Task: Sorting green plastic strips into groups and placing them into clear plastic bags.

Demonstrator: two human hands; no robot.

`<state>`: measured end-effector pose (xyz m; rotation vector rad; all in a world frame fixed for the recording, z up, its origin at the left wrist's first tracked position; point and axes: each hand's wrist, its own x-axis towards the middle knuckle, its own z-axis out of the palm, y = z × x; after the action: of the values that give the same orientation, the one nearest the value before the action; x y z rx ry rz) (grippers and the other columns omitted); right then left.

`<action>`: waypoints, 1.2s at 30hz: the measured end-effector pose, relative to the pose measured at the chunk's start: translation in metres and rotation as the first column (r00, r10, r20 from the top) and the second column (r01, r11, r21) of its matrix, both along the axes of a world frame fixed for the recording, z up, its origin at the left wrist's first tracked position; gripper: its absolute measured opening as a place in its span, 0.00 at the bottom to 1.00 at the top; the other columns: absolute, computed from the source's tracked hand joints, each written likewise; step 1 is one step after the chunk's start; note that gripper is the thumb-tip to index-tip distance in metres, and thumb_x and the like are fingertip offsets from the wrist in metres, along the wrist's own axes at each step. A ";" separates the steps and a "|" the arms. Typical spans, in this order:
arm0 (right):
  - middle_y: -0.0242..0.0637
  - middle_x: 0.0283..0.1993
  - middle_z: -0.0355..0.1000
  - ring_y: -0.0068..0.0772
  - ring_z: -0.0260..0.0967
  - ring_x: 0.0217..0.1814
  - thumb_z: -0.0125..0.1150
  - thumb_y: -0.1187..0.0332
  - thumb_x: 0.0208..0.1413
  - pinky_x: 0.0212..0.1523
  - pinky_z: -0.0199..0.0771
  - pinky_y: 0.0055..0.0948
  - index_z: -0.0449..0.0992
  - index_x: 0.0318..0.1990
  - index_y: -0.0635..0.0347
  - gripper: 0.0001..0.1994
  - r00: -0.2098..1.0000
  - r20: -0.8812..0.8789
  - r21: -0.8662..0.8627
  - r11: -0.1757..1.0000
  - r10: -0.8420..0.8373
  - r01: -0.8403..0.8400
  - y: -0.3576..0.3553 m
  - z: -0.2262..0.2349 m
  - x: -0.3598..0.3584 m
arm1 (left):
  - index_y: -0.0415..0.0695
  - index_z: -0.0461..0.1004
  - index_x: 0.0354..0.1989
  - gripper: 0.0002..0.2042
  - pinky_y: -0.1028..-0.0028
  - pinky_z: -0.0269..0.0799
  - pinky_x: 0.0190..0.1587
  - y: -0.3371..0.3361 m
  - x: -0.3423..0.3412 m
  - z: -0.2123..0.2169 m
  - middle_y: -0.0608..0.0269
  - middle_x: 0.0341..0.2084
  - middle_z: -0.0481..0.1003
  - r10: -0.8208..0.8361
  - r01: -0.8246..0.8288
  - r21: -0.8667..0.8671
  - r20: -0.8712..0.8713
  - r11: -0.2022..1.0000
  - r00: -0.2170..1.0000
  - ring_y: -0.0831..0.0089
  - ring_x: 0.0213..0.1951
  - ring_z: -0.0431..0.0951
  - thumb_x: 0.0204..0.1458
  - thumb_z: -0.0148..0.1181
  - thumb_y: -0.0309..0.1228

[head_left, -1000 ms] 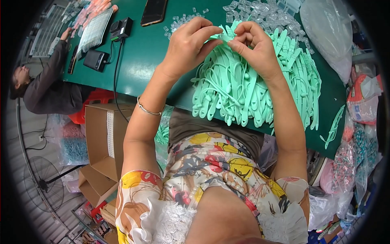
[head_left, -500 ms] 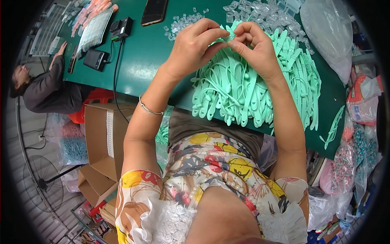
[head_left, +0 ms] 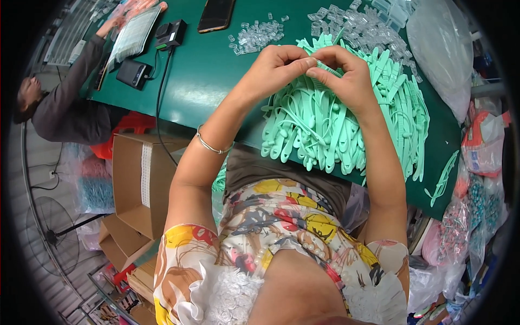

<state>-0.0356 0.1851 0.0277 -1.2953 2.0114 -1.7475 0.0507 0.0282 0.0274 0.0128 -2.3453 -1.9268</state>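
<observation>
Over the far side of a heap of mint-green ridged plastic straps (head_left: pixel 309 127), my two hands meet with fingertips together. My left hand (head_left: pixel 277 69) is closed in a pinch, thumb against the fingers. My right hand (head_left: pixel 349 78) is curled closed too, its thumb touching the left fingertips. Between them shows part of one mint-green strap (head_left: pixel 329 68); the fingers cover the rest of it. Small clear plastic clips lie in a little group (head_left: pixel 257 37) left of the heap and in a larger pile (head_left: pixel 357 26) behind it.
A clear plastic bag (head_left: pixel 441 51) lies at the table's right end, near a stray strap (head_left: pixel 443 177). Leftward are a phone (head_left: pixel 215 14), a black device (head_left: pixel 134 73) and its cable. Open cardboard boxes (head_left: pixel 130 189) stand below. Another person (head_left: pixel 70 116) works at far left.
My hands have tilted closer together, and the left has turned its thumb upward along the strap. The other person's arm has reached farther out, toward the pinkish pieces.
</observation>
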 end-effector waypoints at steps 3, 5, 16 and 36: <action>0.29 0.22 0.70 0.18 0.63 0.23 0.68 0.70 0.40 0.28 0.66 0.18 0.74 0.28 0.62 0.09 0.994 -0.089 0.025 0.998 -0.059 0.062 -0.002 0.000 0.001 | 0.38 0.75 0.28 0.11 0.84 0.57 0.28 0.000 0.002 -0.008 0.74 0.22 0.69 0.047 -0.051 0.133 0.029 0.990 0.998 0.88 0.27 0.63 0.53 0.54 0.34; 0.29 0.20 0.69 0.17 0.62 0.21 0.68 0.70 0.39 0.26 0.65 0.18 0.73 0.26 0.62 0.09 0.990 -0.120 0.075 0.993 -0.079 0.088 -0.002 0.001 0.003 | 0.38 0.75 0.28 0.10 0.84 0.58 0.29 0.001 0.003 -0.013 0.74 0.22 0.69 0.085 -0.082 0.186 -0.010 0.979 0.996 0.88 0.27 0.64 0.53 0.54 0.33; 0.28 0.15 0.62 0.17 0.54 0.16 0.65 0.69 0.36 0.19 0.57 0.19 0.70 0.21 0.62 0.09 0.984 -0.138 0.195 0.971 -0.112 0.138 -0.001 -0.003 0.006 | 0.39 0.74 0.25 0.09 0.86 0.58 0.31 -0.003 0.016 -0.014 0.73 0.21 0.71 0.249 -0.231 0.305 -0.021 0.924 0.968 0.87 0.28 0.65 0.52 0.54 0.32; 0.24 0.18 0.60 0.12 0.49 0.18 0.62 0.74 0.39 0.18 0.50 0.16 0.71 0.28 0.62 0.07 0.991 -0.133 0.310 0.949 -0.023 0.063 -0.001 0.000 0.007 | 0.63 0.64 0.54 0.32 0.54 0.56 0.53 -0.072 -0.057 -0.072 0.53 0.55 0.59 0.254 -0.561 -0.736 -0.500 0.378 0.828 0.43 0.53 0.58 0.37 0.59 0.57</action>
<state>-0.0288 0.1844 0.0274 -1.2921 2.2882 -1.3162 -0.0060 -0.0438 -0.0445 0.1891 -2.4573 -0.3145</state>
